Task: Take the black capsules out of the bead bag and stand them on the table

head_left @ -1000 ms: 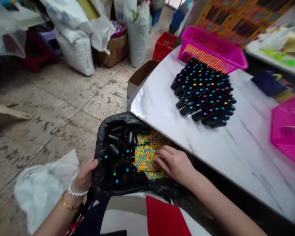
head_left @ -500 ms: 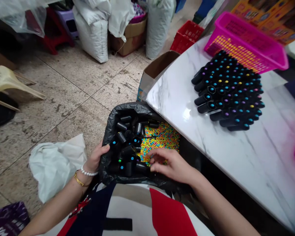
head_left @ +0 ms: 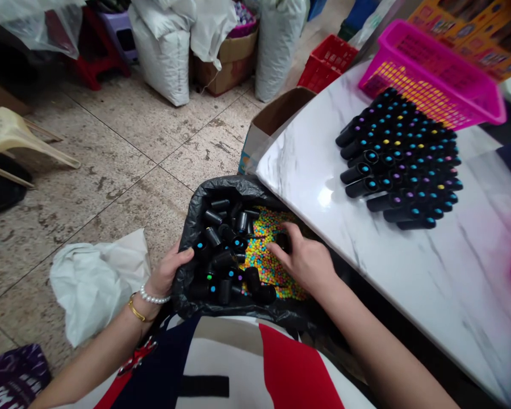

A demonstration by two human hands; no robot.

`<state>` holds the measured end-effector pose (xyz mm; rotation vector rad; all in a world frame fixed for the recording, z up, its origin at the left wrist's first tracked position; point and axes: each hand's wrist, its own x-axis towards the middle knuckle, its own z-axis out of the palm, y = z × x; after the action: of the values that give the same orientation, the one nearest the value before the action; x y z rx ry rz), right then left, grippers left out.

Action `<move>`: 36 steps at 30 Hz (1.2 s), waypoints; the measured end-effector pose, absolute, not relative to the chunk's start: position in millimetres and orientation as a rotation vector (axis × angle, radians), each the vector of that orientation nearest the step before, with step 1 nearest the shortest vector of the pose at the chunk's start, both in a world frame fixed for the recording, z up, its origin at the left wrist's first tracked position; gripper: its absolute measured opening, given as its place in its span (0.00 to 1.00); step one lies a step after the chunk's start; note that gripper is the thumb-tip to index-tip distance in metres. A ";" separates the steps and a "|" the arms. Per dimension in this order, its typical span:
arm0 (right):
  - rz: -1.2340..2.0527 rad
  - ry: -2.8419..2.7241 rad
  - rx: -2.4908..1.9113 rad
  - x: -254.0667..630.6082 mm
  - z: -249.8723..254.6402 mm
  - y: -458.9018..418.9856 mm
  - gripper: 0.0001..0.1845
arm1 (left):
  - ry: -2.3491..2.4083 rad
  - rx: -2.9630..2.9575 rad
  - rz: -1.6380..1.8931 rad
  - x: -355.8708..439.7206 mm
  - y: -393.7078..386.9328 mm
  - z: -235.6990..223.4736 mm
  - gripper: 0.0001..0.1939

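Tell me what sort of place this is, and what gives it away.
Probably a small workshop or packing room: many matching black cylinders are massed on a marble-patterned table, a black-lined bin holds more among colourful beads, and bulging white sacks stand on the floor.

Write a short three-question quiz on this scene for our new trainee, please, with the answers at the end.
1. Which grip holds the rim of the black-lined bin, left or right?
2. True or false: a pink basket stands on the white table.
3. The cylinders grouped on the table are mainly (a) white, (b) black, (c) red.

Key:
1. The left grip; the right grip is over the small coloured balls.
2. True.
3. (b).
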<state>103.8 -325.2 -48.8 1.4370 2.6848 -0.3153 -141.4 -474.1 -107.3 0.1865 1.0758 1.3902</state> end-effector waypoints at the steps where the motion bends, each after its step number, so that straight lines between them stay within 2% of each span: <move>1: -0.440 2.648 1.429 112.2 -44.1 -330.1 0.31 | 1.085 0.181 1.394 -141.8 -473.3 -106.8 0.30; 4: -0.991 2.620 1.138 136.6 -35.4 -336.9 0.23 | 1.098 0.162 1.395 -142.8 -470.6 -104.7 0.30; 6: -1.083 2.676 0.974 147.2 -37.2 -336.2 0.21 | 1.104 0.157 1.376 -143.3 -469.4 -103.9 0.30; 9: -0.805 2.787 0.859 149.7 -48.8 -334.5 0.22 | 1.129 0.159 1.346 -143.3 -469.1 -103.9 0.29; 14: -0.344 2.873 0.651 135.5 -59.3 -337.3 0.17 | 1.143 0.166 1.346 -140.6 -470.2 -102.6 0.31; 18: -0.208 2.885 0.517 140.6 -51.2 -333.9 0.19 | 1.143 0.165 1.355 -138.9 -471.2 -100.9 0.30; 23: -0.040 2.877 0.645 154.4 -50.7 -336.4 0.19 | 1.155 0.148 1.355 -139.8 -471.6 -99.8 0.28; 26: -0.321 2.863 0.675 152.5 -58.2 -346.6 0.18 | 1.149 0.133 1.362 -140.9 -471.5 -99.9 0.27; 32: -1.319 2.743 1.135 155.7 -49.2 -352.4 0.17 | 1.156 0.096 1.360 -140.9 -471.4 -99.2 0.25; 36: -1.451 2.645 1.410 163.4 -37.0 -350.5 0.16 | 1.193 0.041 1.321 -140.0 -467.8 -96.9 0.26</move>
<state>163.4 -350.5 -37.0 1.4101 2.6451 -1.4511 -140.0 -467.8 -96.9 0.0408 1.1930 1.3213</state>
